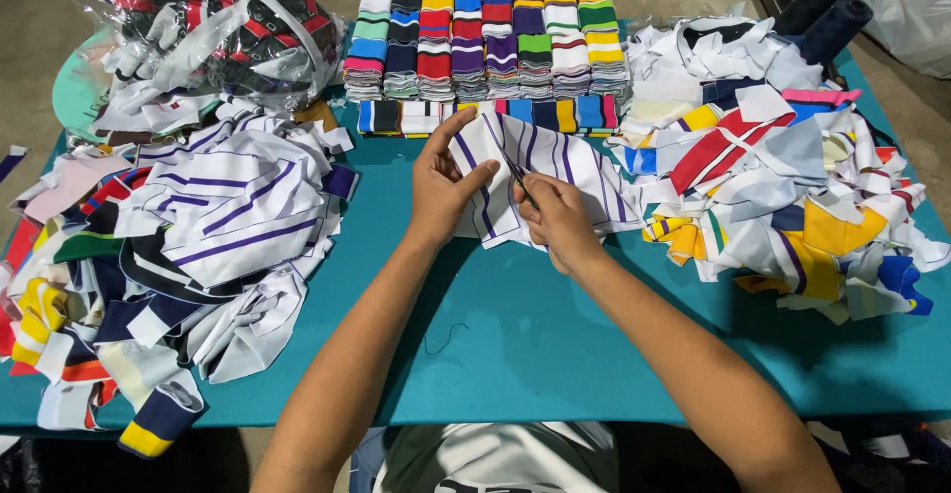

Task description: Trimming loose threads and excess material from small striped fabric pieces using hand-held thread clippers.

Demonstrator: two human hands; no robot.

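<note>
A white fabric piece with purple stripes (560, 161) lies spread on the teal table (535, 344) in front of me. My left hand (443, 181) pinches its left edge and lifts it a little. My right hand (560, 218) rests on the lower part of the same piece and holds small dark thread snips (517, 178), their tips pointing up-left onto the cloth between my two hands.
A heap of striped white cut pieces (223, 211) fills the left side. Mixed colourful scraps (783, 171) pile on the right. Neat stacks of striped rib bands (485, 42) stand at the back, a clear plastic bag of fabric (213, 17) at back left, and dark thread cones (822, 12) at back right.
</note>
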